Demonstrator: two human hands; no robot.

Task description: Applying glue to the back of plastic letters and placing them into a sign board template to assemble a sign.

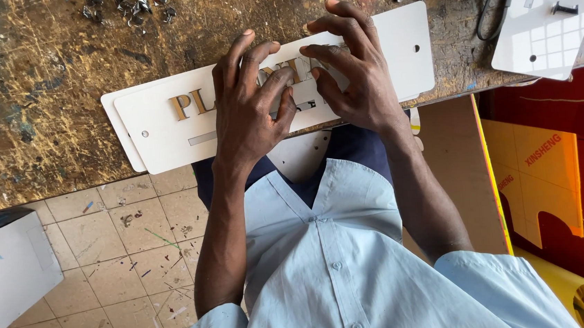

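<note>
1. Two white sign plates (164,125) lie stacked at the worn workbench (35,80) edge; both hands hide most of the gold letters (190,104) on the top one.
2. Left hand (249,108) presses down, fingers loosely spread, gripping nothing.
3. Right hand (354,76) lies alongside, fingers curled onto the lettering.
4. Metal shavings (130,6) lie scattered beyond.

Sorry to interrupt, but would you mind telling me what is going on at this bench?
A person in a light blue shirt presses both hands onto a white sign plate lying on a worn, paint-stained workbench. The left hand and right hand meet over the middle of a row of gold letters, fingers bent on them. A second white plate lies underneath.
</note>
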